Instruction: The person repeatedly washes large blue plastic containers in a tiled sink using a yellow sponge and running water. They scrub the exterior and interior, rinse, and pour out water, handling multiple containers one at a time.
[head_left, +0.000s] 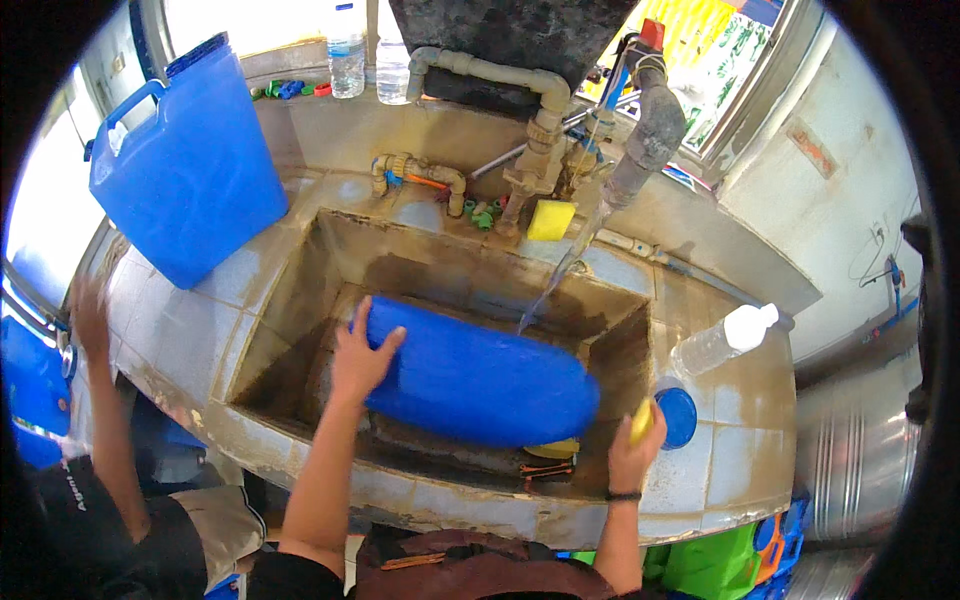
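A blue plastic container (480, 371) lies on its side, slightly blurred, in a tiled sink basin (615, 352). My left hand (360, 360) grips its left end, with the thumb and a finger over the upper edge. In my right hand (634, 450) is a yellow sponge (641, 422), held at the basin's right rim, apart from the container. Water (551, 281) runs from a grey pipe spout (637, 146) and falls at the container's far side. A round blue cap (676, 418) lies just right of my right hand.
A large blue jerrycan (191, 165) stands on the left counter, near a co-worker's blurred hand (90, 315). Behind the basin sit another yellow sponge (551, 220) and pipes (495, 71). A clear bottle with a white top (724, 341) is on the right counter.
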